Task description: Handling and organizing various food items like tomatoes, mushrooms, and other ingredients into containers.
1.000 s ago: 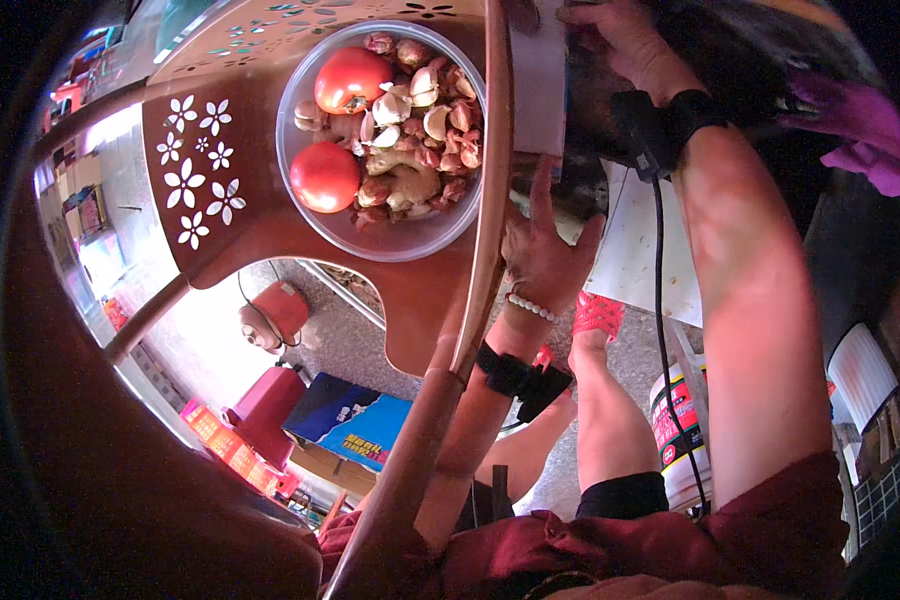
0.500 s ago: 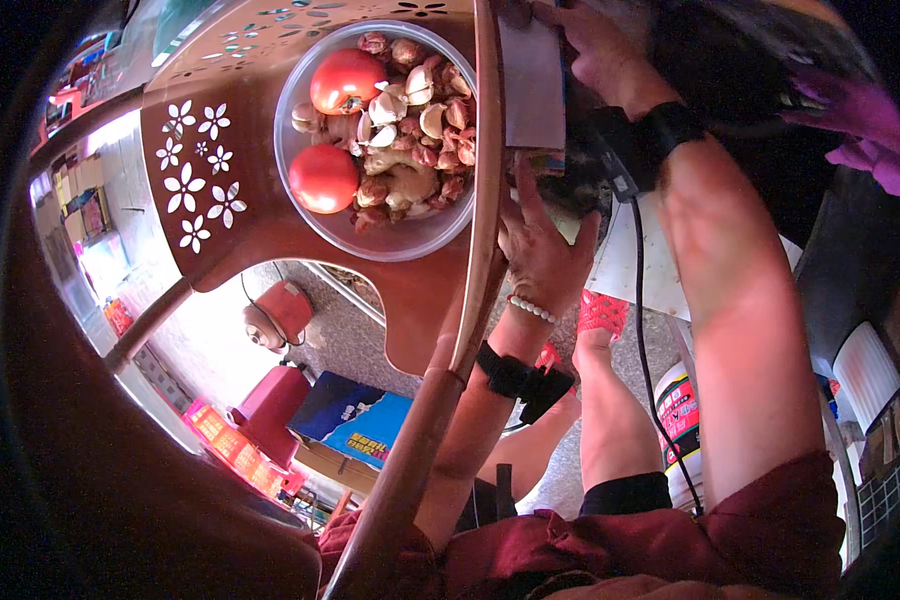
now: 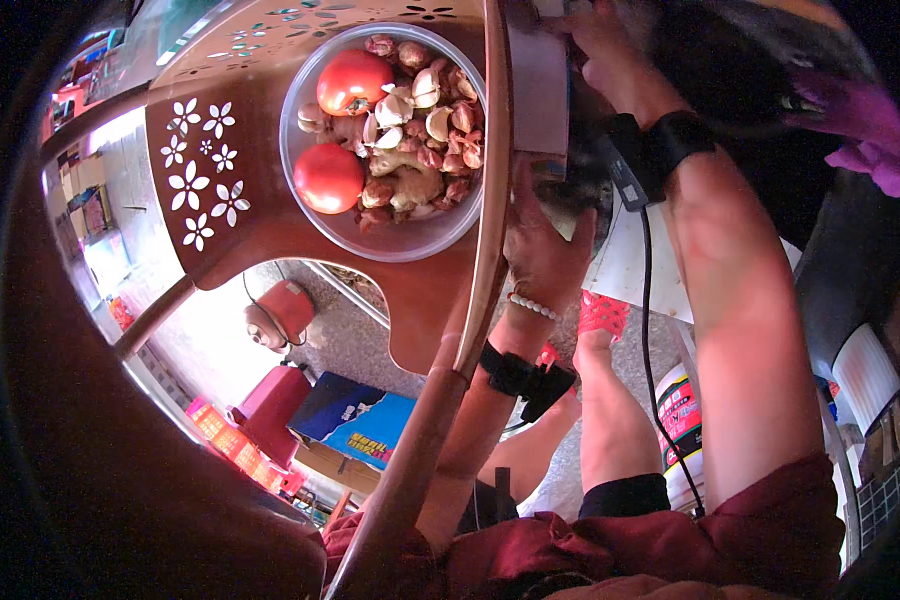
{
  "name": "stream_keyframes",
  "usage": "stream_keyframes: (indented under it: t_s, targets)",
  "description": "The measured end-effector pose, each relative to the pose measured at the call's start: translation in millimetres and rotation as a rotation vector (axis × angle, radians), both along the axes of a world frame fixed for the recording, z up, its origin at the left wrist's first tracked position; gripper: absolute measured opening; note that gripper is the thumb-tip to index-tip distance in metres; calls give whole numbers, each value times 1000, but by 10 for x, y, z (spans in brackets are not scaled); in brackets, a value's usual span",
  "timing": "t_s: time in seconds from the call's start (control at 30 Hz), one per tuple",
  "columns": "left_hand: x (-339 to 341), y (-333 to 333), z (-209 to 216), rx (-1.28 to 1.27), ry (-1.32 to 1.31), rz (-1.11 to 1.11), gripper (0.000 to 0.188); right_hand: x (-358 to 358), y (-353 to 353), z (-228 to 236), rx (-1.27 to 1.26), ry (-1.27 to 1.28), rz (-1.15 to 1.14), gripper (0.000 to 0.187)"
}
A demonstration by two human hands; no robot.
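My left hand [image 3: 548,250], with a pale bead bracelet [image 3: 533,306] at the wrist, reaches up beside the brown shelf's edge [image 3: 492,190]. Its thumb is spread away from the fingers, which are partly in shadow, and I see nothing held in it. Just beyond the fingertips is a pale, flat-sided box-like thing [image 3: 540,95]. My right hand [image 3: 602,50] is at the top, by the upper end of that thing; its fingers are dim and partly lost in shadow. A black device [image 3: 630,175] with a cable is strapped at the right wrist.
On the shelf stands a clear round tub [image 3: 305,222] with two tomatoes [image 3: 330,178], garlic, shallots and ginger. Below are a blue carton [image 3: 355,420], a red-brown appliance [image 3: 280,315] and a labelled bucket [image 3: 678,420]. A purple glove-like thing [image 3: 875,150] lies at the right.
The view has shifted slightly, so the shelf and tub sit a little farther right. My right hand is slightly lower and farther right; the left hand's fingers look darker.
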State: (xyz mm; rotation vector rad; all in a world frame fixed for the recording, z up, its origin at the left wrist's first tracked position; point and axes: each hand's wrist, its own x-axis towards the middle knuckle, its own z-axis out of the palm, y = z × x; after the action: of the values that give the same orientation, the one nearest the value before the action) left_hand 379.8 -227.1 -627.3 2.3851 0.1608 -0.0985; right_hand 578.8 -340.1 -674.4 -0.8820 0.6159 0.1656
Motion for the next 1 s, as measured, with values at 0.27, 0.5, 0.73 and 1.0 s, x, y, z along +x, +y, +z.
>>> stream_keyframes:
  t_s: [0.27,0.5,0.73,1.0]
  targets:
    - [138,-35,90,152,101,-58,92,59,-170,-53,322,-229,220,27]
    - [129,-43,91,123,98,-115,95,-34,-13,-232,275,-122,-2,43]
    - [109,-55,46,246,108,-145,100,-166,-13,58,259,-19,89,41]
    - [133,-33,24,229,116,-152,101,-17,-153,-182,341,55,25,29]
